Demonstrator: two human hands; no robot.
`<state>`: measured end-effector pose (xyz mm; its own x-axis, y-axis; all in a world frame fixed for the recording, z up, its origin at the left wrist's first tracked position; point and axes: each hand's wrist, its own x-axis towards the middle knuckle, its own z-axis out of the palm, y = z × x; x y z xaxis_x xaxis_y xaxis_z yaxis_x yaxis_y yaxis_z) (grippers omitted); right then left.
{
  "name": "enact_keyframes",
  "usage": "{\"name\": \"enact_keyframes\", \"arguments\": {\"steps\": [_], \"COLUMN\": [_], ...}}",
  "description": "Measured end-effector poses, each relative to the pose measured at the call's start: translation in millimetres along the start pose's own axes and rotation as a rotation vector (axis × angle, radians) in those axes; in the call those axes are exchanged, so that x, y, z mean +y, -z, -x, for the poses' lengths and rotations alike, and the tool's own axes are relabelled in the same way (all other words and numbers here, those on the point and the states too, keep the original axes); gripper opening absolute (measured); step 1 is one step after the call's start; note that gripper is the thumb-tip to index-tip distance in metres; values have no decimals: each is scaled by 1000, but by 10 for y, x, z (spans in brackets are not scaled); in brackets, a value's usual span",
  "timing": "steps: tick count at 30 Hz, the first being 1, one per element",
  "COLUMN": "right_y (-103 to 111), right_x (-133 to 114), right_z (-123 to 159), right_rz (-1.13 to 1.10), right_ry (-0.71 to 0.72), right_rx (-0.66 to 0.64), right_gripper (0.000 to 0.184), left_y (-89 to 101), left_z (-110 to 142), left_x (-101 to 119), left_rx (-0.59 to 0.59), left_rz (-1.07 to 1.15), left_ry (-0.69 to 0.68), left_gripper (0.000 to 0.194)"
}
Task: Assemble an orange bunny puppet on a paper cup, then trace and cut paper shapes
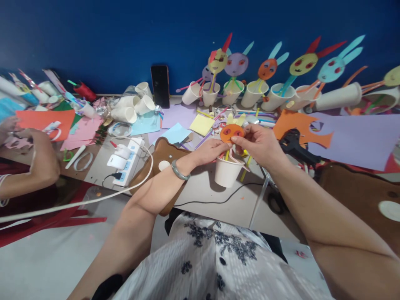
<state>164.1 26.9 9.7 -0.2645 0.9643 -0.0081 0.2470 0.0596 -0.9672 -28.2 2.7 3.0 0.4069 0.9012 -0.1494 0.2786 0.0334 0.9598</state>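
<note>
An orange paper rabbit face (231, 133) with red eyes and pale yellow ears is upright between my hands, just above a white paper cup (228, 174). My left hand (212, 151) is closed at the face's lower left edge, its fingertips partly hidden. On the other side my right hand (261, 143) pinches the face's lower right edge between thumb and fingers. Pink and yellow pipe cleaners (233, 157) stick out of the cup below the face. How they join the face is hidden by my fingers.
Finished rabbit cups (233, 92) line the blue wall. A black glue gun (296, 146) and scissors (276, 203) are at my right. On the left are a power strip (129, 160), a white cable and a co-worker's arm (40, 160). A phone (160, 86) leans on the wall.
</note>
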Motion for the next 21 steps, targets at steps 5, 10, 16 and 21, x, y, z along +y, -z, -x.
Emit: {"name": "enact_keyframes", "arguments": {"steps": [5,10,16,21], "right_y": [-1,5,-15,-42], "right_x": [-10,12,-1,-48], "right_z": [-2,-30,-36,-11], "right_rz": [-25,-97,-40,-10], "right_ry": [-21,-64,-105,-126], "right_rx": [-11,-5,-49,-57], "right_gripper": [40,38,26,22], "left_y": [2,11,5,-4], "left_z": [7,-1,-8,-3], "left_x": [22,29,16,16], "left_rx": [0,3,-1,-5], "left_rz": [7,5,-54,-84], "left_ry": [19,12,14,-8], "left_gripper": [62,59,53,50]}}
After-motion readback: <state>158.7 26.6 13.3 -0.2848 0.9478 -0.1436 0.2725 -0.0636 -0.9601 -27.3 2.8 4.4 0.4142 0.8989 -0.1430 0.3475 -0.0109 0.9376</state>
